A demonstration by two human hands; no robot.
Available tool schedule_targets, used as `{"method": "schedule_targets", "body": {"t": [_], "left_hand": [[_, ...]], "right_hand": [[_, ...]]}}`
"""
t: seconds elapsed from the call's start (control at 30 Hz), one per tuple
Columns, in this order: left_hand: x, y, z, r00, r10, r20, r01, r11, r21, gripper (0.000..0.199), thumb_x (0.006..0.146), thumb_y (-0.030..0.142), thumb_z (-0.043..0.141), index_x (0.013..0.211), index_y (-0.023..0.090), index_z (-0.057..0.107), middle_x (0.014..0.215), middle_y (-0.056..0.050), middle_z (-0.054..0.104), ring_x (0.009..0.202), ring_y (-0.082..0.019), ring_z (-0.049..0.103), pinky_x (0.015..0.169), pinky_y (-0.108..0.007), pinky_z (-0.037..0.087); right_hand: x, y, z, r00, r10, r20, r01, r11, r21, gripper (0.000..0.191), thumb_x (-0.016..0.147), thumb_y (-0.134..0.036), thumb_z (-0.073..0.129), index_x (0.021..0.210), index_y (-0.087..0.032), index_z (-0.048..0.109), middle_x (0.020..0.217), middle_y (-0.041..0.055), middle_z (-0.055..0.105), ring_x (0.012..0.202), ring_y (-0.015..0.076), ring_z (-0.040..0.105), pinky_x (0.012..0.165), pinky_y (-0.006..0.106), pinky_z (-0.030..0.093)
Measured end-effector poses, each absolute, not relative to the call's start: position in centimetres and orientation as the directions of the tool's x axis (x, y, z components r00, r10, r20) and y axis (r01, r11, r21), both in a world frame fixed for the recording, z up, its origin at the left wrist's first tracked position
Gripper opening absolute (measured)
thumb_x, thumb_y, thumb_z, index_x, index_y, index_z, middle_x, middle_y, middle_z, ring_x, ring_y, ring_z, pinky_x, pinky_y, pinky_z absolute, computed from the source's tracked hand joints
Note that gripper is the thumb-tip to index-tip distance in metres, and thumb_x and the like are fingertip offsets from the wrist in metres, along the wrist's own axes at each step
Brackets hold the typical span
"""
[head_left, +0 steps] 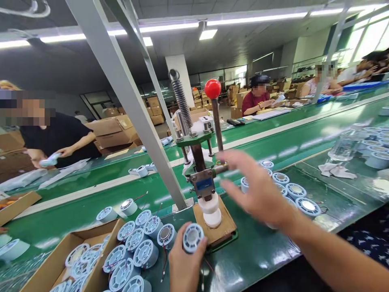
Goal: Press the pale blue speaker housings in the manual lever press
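Observation:
My left hand (181, 263) is closed round a light blue round plastic housing (193, 238) with a slotted rim and a greyish centre, its face turned up. This housing is just in front of a hand press (204, 184). The press has a red-knobbed lever (217, 125), a tall spring and a white round pressing head (208, 204) above a white seat (212, 219) on a wooden base (228, 231). Beside the press's right side, my right hand (258, 190) is blurred, fingers spread near the lever's lower end; nothing shows in it.
Several blue housings (146, 253), some with wires, stand left of my left hand, beside a cardboard box (101, 253) of blue rings. More housings (296, 190) stand right. A grey metal post (133, 109) rises behind. Co-workers sit across the green conveyor (261, 144).

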State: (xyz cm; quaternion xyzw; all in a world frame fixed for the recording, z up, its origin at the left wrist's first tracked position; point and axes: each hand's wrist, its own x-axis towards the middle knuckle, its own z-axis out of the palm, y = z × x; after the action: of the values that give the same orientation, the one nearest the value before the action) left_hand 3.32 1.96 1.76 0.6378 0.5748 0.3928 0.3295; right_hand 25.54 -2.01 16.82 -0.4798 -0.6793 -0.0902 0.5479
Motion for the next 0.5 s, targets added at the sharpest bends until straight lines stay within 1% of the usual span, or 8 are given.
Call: {"method": "schedule_targets", "body": {"t": [0.03,0.07,0.13,0.2,0.27,0.33,0.43,0.5], "left_hand": [[4.2,3.1,3.0,0.055,0.989,0.139,0.429,-0.149,0.891,0.059,0.064,0.049,0.072,0.111,0.016,0.062,0.103,-0.01,0.073,0.093,-0.029,0.067,0.086,-0.04,0.051],[5.3,4.0,3.8,0.082,0.984,0.156,0.381,-0.176,0.908,0.057,0.063,0.046,0.074,0.109,0.015,0.063,0.103,-0.01,0.073,0.093,-0.028,0.067,0.087,-0.04,0.05],[7.4,5.4,4.4,0.134,0.974,0.184,0.291,-0.216,0.932,0.053,0.062,0.039,0.075,0.108,0.014,0.063,0.101,-0.01,0.073,0.09,-0.027,0.066,0.085,-0.038,0.05],[9.1,6.1,3.9,0.169,0.964,0.203,0.243,-0.241,0.94,0.049,0.063,0.035,0.075,0.106,0.013,0.064,0.098,-0.01,0.073,0.087,-0.025,0.067,0.083,-0.036,0.05],[10.2,6.4,2.8,0.193,0.958,0.212,0.222,-0.253,0.942,0.045,0.065,0.034,0.074,0.103,0.012,0.065,0.096,-0.011,0.074,0.087,-0.025,0.067,0.082,-0.036,0.051],[10.6,6.4,1.8,0.209,0.954,0.216,0.206,-0.259,0.944,0.043,0.066,0.032,0.074,0.103,0.011,0.066,0.097,-0.012,0.074,0.089,-0.026,0.067,0.083,-0.037,0.051],[10.6,5.8,1.2,0.233,0.948,0.216,0.192,-0.263,0.946,0.045,0.069,0.03,0.073,0.109,0.011,0.064,0.104,-0.014,0.073,0.096,-0.026,0.067,0.088,-0.038,0.05],[9.9,5.1,1.6,0.247,0.947,0.207,0.188,-0.256,0.948,0.054,0.067,0.027,0.075,0.118,0.013,0.061,0.112,-0.014,0.071,0.102,-0.026,0.066,0.093,-0.038,0.049]], "right_hand": [[26.5,-0.5,20.3,0.099,0.415,0.904,0.774,0.538,-0.332,0.044,0.085,-0.016,0.056,0.129,-0.015,0.054,0.127,0.0079,0.061,0.123,0.0211,0.054,0.106,0.042,0.046],[27.4,1.3,23.3,0.112,0.326,0.939,0.79,0.544,-0.283,0.045,0.086,-0.016,0.055,0.131,-0.011,0.052,0.126,0.0092,0.06,0.122,0.0209,0.054,0.105,0.041,0.045],[28.5,5.0,28.0,0.135,0.239,0.962,0.806,0.538,-0.247,0.044,0.09,-0.018,0.049,0.133,-0.009,0.05,0.116,0.0078,0.063,0.114,0.0183,0.058,0.1,0.039,0.046],[28.9,8.4,30.7,0.163,0.271,0.949,0.8,0.526,-0.288,0.035,0.091,-0.013,0.043,0.122,-0.007,0.058,0.094,0.0032,0.066,0.1,0.0147,0.064,0.096,0.036,0.047],[28.9,10.7,31.8,0.202,0.363,0.909,0.765,0.521,-0.378,0.028,0.089,-0.007,0.041,0.099,-0.004,0.067,0.072,-0.0016,0.062,0.079,0.0098,0.066,0.088,0.031,0.049],[28.8,11.8,32.1,0.231,0.467,0.854,0.698,0.532,-0.48,0.032,0.089,-0.007,0.037,0.083,-0.001,0.067,0.059,-0.005,0.056,0.058,0.0032,0.062,0.076,0.023,0.049],[28.9,11.3,31.9,0.249,0.538,0.805,0.612,0.556,-0.562,0.039,0.09,-0.013,0.033,0.081,0.003,0.068,0.054,-0.0072,0.054,0.04,-0.0032,0.051,0.061,0.015,0.044],[28.8,9.0,31.1,0.258,0.523,0.812,0.591,0.579,-0.561,0.04,0.091,-0.017,0.034,0.088,0.004,0.068,0.06,-0.0064,0.058,0.042,-0.0041,0.053,0.059,0.012,0.04]]}}
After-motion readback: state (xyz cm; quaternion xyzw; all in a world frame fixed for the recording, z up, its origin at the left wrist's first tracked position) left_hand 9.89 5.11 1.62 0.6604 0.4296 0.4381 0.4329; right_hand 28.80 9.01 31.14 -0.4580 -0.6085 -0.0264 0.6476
